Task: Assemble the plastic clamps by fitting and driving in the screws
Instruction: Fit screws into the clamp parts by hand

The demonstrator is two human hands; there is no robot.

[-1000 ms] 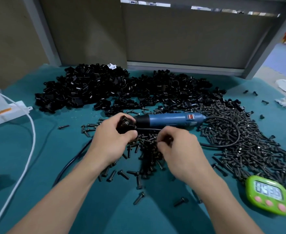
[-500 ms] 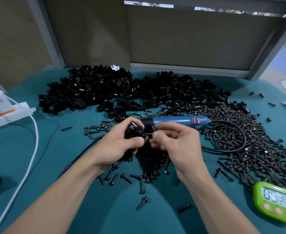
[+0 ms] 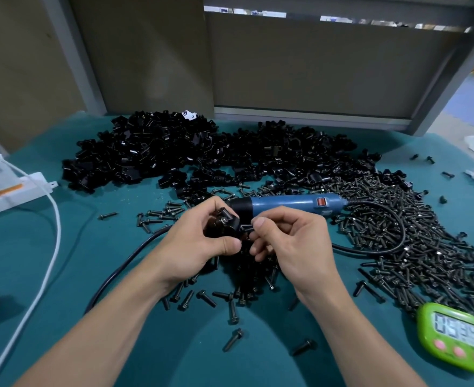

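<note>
The left hand (image 3: pixel 191 244) curls its fingers round a black clamp (image 3: pixel 226 223). The right hand (image 3: pixel 289 241) pinches a screw (image 3: pixel 245 227) just beside the left thumb.

Black plastic clamp (image 3: pixel 226 223) held above loose screws (image 3: pixel 426 261); one screw (image 3: pixel 245 227) seemingly against its side.

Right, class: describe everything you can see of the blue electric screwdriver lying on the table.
The screwdriver is a slim blue barrel, plastic by its look, with a black collar at the end by the left hand and a red switch near the other end. It lies on its side across the teal table, among loose screws. A black cord leaves its far end and loops over the screws. Neither hand grips it; the left hand hides its tip.
</note>
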